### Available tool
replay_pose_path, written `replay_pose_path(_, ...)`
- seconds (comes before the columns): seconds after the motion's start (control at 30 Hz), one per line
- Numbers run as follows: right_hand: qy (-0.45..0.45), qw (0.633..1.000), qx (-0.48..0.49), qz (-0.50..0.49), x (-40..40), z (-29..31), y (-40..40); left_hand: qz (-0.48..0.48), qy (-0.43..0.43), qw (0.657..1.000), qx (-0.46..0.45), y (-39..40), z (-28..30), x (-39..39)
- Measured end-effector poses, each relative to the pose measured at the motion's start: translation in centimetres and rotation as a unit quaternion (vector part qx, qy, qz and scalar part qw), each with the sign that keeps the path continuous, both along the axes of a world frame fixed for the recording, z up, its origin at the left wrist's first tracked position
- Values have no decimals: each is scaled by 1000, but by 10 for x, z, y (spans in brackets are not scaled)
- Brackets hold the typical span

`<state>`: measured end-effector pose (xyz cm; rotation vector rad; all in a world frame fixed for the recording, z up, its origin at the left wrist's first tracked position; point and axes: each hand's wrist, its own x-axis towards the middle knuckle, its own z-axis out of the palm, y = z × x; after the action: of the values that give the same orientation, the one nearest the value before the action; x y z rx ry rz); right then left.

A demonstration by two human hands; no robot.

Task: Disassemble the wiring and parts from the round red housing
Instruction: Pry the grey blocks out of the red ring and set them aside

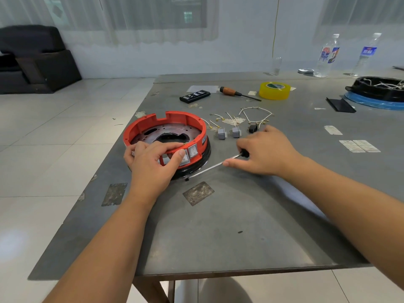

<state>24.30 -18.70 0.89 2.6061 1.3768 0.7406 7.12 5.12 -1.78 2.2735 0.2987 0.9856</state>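
Red housing | left hand grips its near rim | right hand holds screwdriver, shaft angled down-left, tip just beside base

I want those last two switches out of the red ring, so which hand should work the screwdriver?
Probably the right hand: it already grips the screwdriver, whose tip lies by the base of the red housing. The left hand grips the rim beside the switches, steadying it.
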Motion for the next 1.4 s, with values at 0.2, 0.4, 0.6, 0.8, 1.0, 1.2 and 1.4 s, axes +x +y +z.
replay_pose_path(0.2, 38, 999, 19, -10, -36, -27, 20, 8, 19, 1000, 4, 0, 1, 1)
replay_pose_path(0.4, 37, 997, 54, -38, -50, -34, 28, 6, 6, 1000, 2, 2, -3, 2)
replay_pose_path(0.6, 75, 995, 49, -54, -60, -36, 30, 13, 12, 1000, -5, 2, -3, 3)
replay_pose_path(0.8, 75, 994, 48, -55, -66, -29, 30, 14, 10, 1000, 1, 3, -4, 4)
replay_pose_path(1.0, 85, 972, 168, 140, -70, -8, 60, 3, -11, 1000, 9, 2, -4, 3)
replay_pose_path(1.2, 151, 942, 201, 222, -60, -13, 84, -6, -13, 1000, 25, 5, -5, 4)
replay_pose_path(1.4, 126, 933, 237, 238, -56, -23, 87, -9, -7, 999, 35, 5, -3, 3)
